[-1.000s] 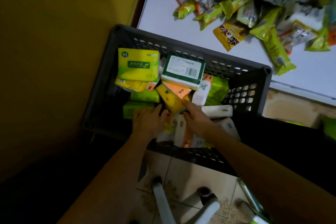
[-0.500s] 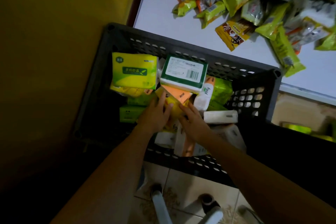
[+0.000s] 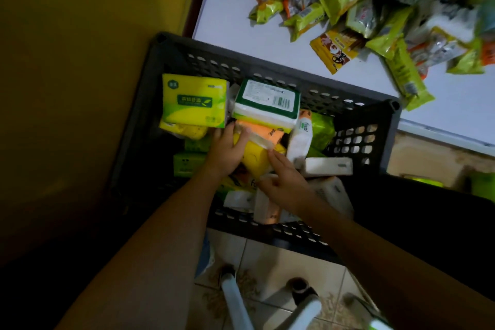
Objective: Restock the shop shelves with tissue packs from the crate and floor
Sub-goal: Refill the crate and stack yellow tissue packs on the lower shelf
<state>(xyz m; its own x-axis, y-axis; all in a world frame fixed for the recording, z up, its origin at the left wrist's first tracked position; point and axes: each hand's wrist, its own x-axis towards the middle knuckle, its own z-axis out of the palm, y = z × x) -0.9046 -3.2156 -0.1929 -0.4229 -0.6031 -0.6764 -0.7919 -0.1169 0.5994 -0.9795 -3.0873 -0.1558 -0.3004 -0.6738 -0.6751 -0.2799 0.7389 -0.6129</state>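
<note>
Since a second ago, the left hand (image 3: 227, 154) has left the green packs at the near left of the dark grey perforated plastic crate (image 3: 375, 126). It has come up to the soft yellow tissue pack (image 3: 254, 159) in the middle of the heap. The right hand (image 3: 288, 185) has stayed at that pack's right side.

The left grip is curled: its fingers (image 3: 241, 138) wrap over the yellow pack's upper left edge, just under the orange tissue pack (image 3: 265, 132) that lies across it. On the right grip, the forefinger is stretched out and touches the pack's right edge, with the thumb lower down near its bottom corner. Whether that grip pinches the pack cannot be told.

Both forearms reach forward and down into the crate, backs of the hands up, on either side of the yellow pack. The pack lies tilted on other packs.

Behind it lie a yellow-green tissue pack with a green label (image 3: 192, 102) and a white, green-bordered pack with a barcode (image 3: 267, 100). Beyond the crate, a white table (image 3: 235, 24) holds a pile of snack packets (image 3: 334, 51).
</note>
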